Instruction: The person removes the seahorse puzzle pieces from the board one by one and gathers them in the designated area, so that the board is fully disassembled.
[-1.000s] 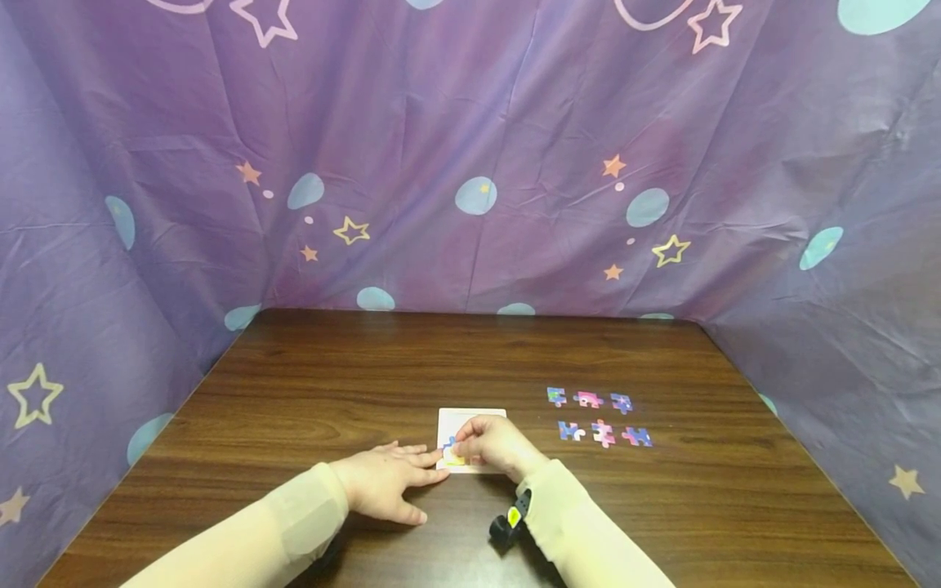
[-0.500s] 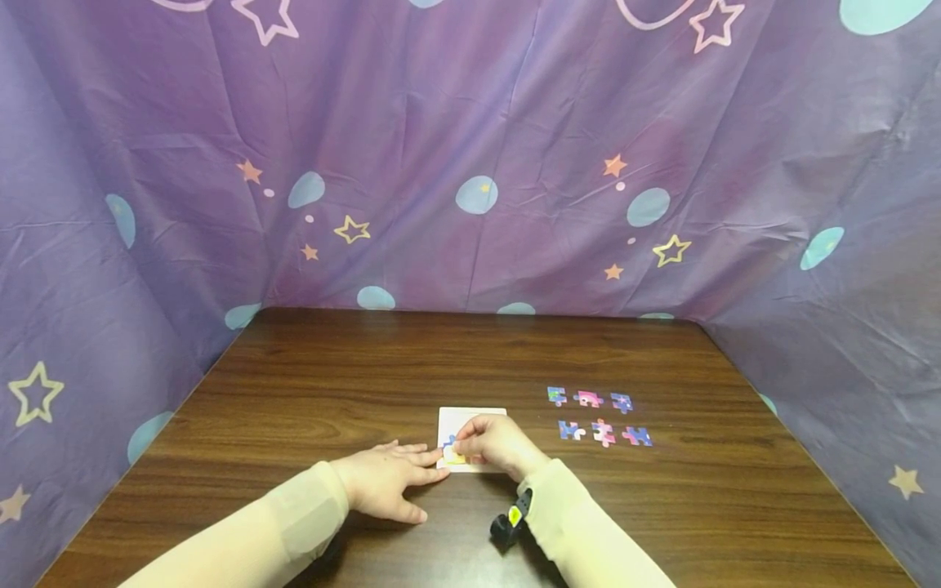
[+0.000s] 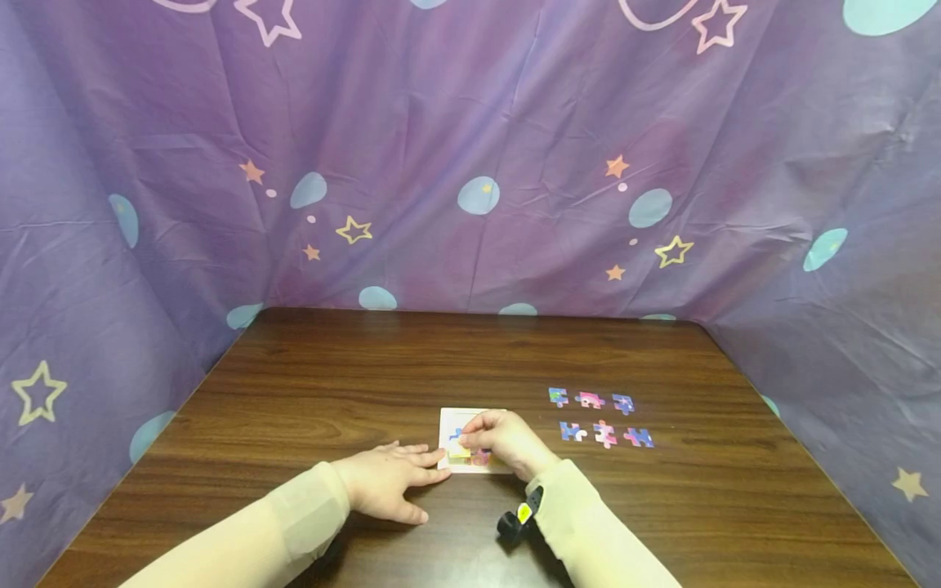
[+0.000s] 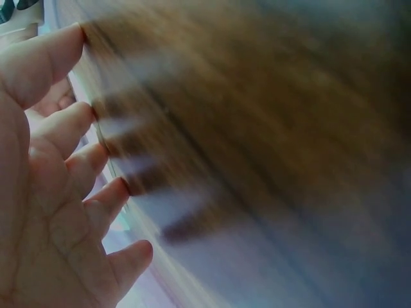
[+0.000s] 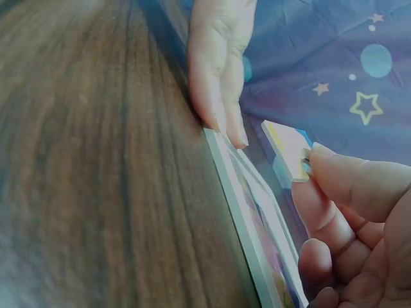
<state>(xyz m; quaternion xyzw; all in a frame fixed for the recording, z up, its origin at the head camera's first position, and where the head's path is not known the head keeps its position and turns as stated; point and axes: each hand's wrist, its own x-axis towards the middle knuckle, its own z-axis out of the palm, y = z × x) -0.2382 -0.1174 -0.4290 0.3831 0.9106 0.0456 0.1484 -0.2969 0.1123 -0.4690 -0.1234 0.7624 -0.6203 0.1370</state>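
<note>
A small square puzzle board with a white rim [image 3: 478,411] lies on the table in front of me. My right hand [image 3: 507,441] pinches a jigsaw piece [image 5: 288,144] between thumb and index finger. In the right wrist view that piece is tilted and raised above the board, showing yellow, white and blue. Below it, part of a pink printed picture [image 3: 480,458] shows on the board; the right hand covers some of it. My left hand [image 3: 385,482] is spread on the table, its fingertips touching the board's left edge.
Several loose jigsaw pieces lie in two rows to the right of the board, among them a pink one [image 3: 605,434] and a blue one [image 3: 622,403]. The brown wooden table [image 3: 353,359] is bordered by purple patterned cloth [image 3: 412,163] at back and sides.
My right hand has moved slightly right with the pinched piece, which has come away from the board's lower left. More of the picture below shows. The left hand has stayed in place.
</note>
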